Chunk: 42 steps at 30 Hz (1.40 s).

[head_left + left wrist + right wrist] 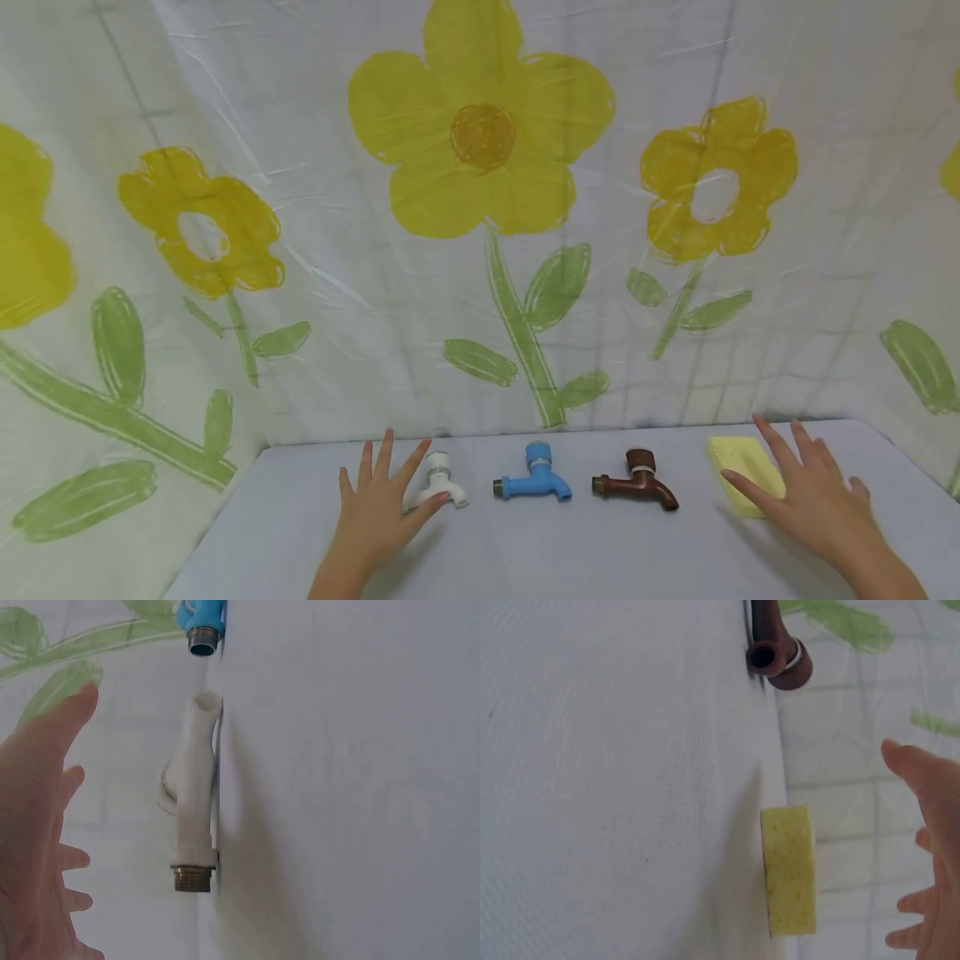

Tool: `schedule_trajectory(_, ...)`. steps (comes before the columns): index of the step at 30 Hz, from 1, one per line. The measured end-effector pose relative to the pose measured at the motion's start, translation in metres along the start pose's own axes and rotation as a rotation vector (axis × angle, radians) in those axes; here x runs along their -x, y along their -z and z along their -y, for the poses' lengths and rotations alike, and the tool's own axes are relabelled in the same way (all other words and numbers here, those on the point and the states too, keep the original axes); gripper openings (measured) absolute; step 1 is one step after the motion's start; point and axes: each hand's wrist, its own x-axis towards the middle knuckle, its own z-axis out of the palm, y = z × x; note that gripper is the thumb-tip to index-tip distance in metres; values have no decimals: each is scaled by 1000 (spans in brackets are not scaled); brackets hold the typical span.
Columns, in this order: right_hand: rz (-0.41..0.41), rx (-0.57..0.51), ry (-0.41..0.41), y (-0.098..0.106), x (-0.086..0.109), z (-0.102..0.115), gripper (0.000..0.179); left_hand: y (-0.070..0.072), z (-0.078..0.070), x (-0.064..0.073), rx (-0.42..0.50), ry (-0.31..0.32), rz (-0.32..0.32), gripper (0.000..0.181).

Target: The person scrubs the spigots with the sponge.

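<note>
My left hand (pixel 378 517) hovers with spread fingers over the white faucet (pixel 438 481), partly covering it in the head view. In the left wrist view the white faucet (pixel 195 780) lies on the table, its brass threaded end showing, with the hand apart from it. My right hand (pixel 817 500) is likewise spread, above a yellow sponge (pixel 738 467). The sponge (pixel 789 870) lies clear of the fingers in the right wrist view. Between the hands lie a blue faucet (pixel 536 477) and a brown faucet (pixel 637 482). Neither hand holds anything.
The faucets and sponge form a row across the white table (pixel 525 558), near its back edge. Behind it hangs a pale curtain (pixel 337 333) printed with yellow flowers and green leaves, which also runs along both sides.
</note>
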Motion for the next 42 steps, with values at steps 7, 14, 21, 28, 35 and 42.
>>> schedule_trajectory(7,1,-8,7,-3,-7,3,101,-11,-24,-13,51,-38,3,78)
schedule_trajectory(14,3,-26,1,-2,-10,10,100,-24,-48,-21,91,-103,-2,75)
schedule_trajectory(21,-11,-35,-4,1,-12,15,99,-41,-72,-28,129,-164,8,73)
schedule_trajectory(28,-32,-47,-8,3,-17,17,99,-48,-94,-36,180,-218,16,74)
schedule_trajectory(35,-37,-77,-18,3,-18,20,99,-52,-120,-45,240,-230,25,73)
schedule_trajectory(42,-54,-111,5,-5,-20,24,95,-60,-148,-49,305,-250,-58,68)
